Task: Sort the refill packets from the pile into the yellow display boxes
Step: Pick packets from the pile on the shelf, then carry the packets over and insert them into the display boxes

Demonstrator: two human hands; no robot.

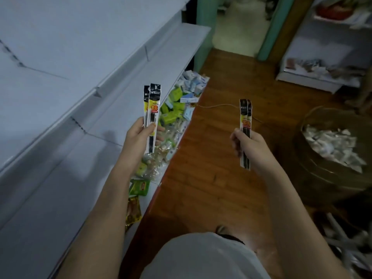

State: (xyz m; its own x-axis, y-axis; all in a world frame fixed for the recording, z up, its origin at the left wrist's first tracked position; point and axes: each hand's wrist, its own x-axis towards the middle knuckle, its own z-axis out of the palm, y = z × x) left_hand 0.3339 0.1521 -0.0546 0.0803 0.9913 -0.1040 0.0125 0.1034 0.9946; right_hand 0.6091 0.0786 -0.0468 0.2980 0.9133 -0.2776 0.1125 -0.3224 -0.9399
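My left hand (141, 135) grips two long refill packets (152, 105), black at the top with a yellow band, held upright in front of the white shelves. My right hand (244, 144) holds two more refill packets (246, 113) upright over the wooden floor, its fingers curled round their lower half. The packets in both hands stand roughly parallel, about an arm's width apart. No yellow display box shows in this view.
White shelf boards (128, 81) run along the left. The lowest shelf carries a heap of small green, white and blue packs (177, 109). A round brown basket (330, 152) full of white packets stands on the wooden floor (217, 158) at right. A doorway opens ahead.
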